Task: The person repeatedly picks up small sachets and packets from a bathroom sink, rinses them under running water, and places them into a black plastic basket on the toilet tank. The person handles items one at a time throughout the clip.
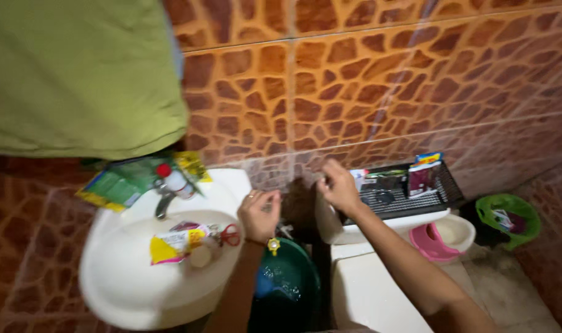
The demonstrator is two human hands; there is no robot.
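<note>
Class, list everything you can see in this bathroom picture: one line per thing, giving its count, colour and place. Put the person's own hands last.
Sink: one, white, lower left.
Tap: one, metal, at the back of the sink.
Packets: several, green and yellow, on the sink's back ledge.
Tube: one, yellow and white, lying in the sink.
Cloth: one, green, hanging upper left.
Bucket: one, dark green, between sink and toilet.
Toilet tank: one, white, lower centre.
Tray: one, black, on the tank, holding sachets.
Pink dipper: one, right of the tank.
Green basket: one, on the floor, far right.
Wall tiles: orange-brown, behind everything.
Left hand: one, over the sink's right edge.
Right hand: one, by the tray's left end.
</note>
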